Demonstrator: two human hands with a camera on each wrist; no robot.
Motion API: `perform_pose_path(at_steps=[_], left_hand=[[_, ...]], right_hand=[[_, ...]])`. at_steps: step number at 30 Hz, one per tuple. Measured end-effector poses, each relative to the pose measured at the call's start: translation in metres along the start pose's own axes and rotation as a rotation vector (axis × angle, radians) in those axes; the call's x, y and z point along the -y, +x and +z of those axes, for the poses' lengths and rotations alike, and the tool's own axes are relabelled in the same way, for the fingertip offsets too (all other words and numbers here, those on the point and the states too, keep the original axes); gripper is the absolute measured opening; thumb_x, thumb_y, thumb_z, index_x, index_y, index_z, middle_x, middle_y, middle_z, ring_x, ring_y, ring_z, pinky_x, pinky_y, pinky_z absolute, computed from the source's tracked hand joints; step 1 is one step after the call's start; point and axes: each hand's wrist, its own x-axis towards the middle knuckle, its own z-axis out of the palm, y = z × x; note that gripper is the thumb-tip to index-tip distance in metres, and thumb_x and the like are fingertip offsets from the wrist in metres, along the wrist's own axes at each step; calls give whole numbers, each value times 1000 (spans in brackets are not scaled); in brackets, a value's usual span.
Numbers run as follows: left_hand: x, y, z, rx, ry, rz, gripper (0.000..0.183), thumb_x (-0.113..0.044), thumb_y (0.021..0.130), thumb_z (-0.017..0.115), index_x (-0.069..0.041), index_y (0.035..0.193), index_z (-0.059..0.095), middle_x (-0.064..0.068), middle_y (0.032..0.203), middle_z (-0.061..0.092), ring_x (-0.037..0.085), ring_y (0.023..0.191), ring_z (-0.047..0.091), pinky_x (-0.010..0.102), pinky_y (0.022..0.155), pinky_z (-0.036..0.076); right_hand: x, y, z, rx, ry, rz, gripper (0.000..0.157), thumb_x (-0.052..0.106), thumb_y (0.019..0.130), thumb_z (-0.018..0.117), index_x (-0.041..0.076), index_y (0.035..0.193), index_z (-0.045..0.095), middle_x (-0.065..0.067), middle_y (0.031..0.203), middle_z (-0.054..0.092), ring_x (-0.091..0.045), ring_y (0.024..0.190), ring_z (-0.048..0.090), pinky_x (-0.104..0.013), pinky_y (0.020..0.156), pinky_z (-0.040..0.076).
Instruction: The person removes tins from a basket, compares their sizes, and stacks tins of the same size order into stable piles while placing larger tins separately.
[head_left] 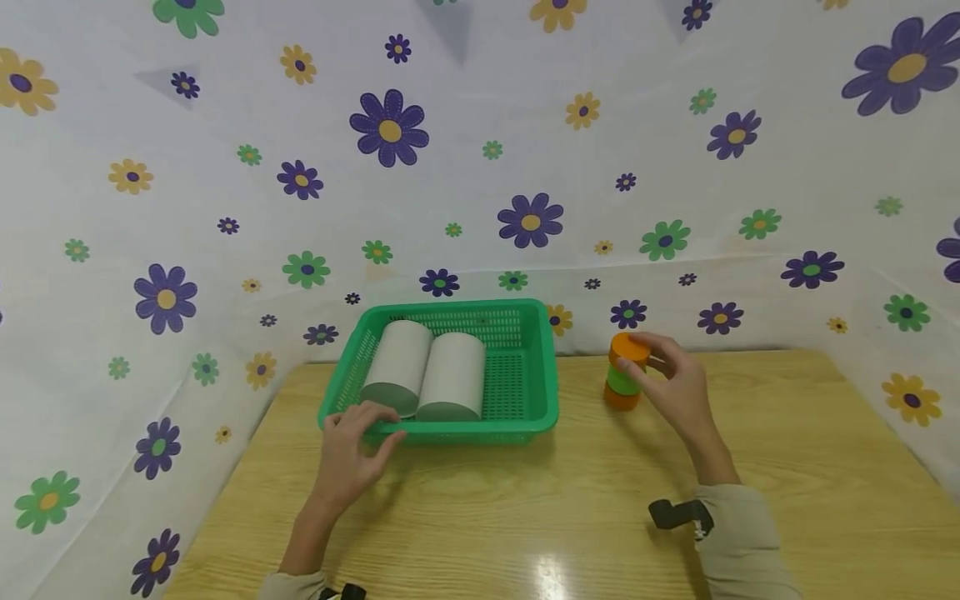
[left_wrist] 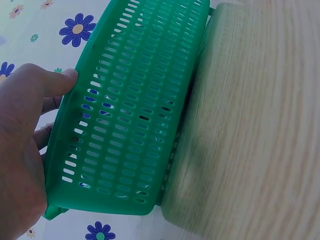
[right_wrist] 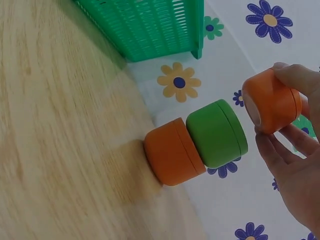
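My left hand (head_left: 348, 458) grips the front rim of a green plastic basket (head_left: 551, 367), near its left corner. In the left wrist view the thumb lies over the rim and the other fingers pass behind it. Inside the basket, two white cylinders (head_left: 401, 358) lie side by side at the left. To the right of the basket, my right hand (head_left: 678, 387) holds a small orange jar (right_wrist: 275, 100) between thumb and fingers. Below it a green jar (right_wrist: 216, 134) stands on another orange jar (right_wrist: 172, 152); the right wrist view shows a gap between the held jar and the green one.
The wooden table (head_left: 510, 517) runs under the basket and the jars. A white sheet with printed flowers (head_left: 450, 183) hangs behind and along both sides, close to the table's back edge. The basket's right part shows its bare slotted floor.
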Motion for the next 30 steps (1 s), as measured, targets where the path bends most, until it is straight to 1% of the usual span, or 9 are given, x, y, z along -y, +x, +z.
perform_pose_path(at_steps=[4,7,11,14,19,23,26,30], left_hand=[[-1,0,0,-3,-2,-2,20,-15,85,83,-11,101,72,-5,99,69,20,95,61,52,87,27],[-1,0,0,-5,-5,2,20,-14,85,83,-10,102,72,-4,99,70,21,95,61,53,87,27],[0,0,1,-7,-8,4,20,-14,85,83,-11,101,72,-5,99,69,20,95,61,53,87,27],[1,-1,1,-4,-15,-1,19,-14,85,83,-12,101,72,-6,99,69,20,95,60,53,87,26],[2,-1,2,-2,-22,-4,19,-14,86,83,-12,101,72,-4,99,70,20,95,60,54,87,26],[1,0,2,-5,-24,0,18,-14,86,82,-12,101,72,-4,99,70,20,94,61,54,87,25],[1,0,2,-6,-23,-3,17,-14,86,82,-11,100,72,-6,99,69,20,94,61,53,87,25],[1,0,2,-6,-21,-4,18,-14,86,83,-12,101,73,-5,99,70,20,94,61,53,86,25]], right_hand=[[-7,-2,0,3,0,33,44,3,92,76,-1,134,63,-18,135,63,-12,117,59,-16,96,45],[-11,-2,-1,6,6,36,44,6,93,77,2,135,64,-16,135,64,-19,119,61,-15,97,45],[-12,-3,-2,12,12,23,43,5,93,76,1,134,64,-18,135,63,-30,120,61,-15,96,45],[-7,-4,-2,12,15,31,41,2,93,75,-4,133,63,-20,134,63,-30,119,61,-17,97,46],[13,-6,-3,12,4,32,39,-2,92,74,-10,129,63,-25,131,63,-24,116,63,-21,99,47],[21,-6,-3,13,-2,39,38,-3,92,74,-11,128,63,-25,130,63,-21,115,63,-22,100,47],[21,-6,-2,11,-1,41,38,-3,92,74,-11,128,63,-25,130,64,-24,116,63,-23,100,47],[20,-6,-2,13,-4,47,38,-2,93,74,-11,128,63,-24,131,63,-36,118,62,-23,100,47]])
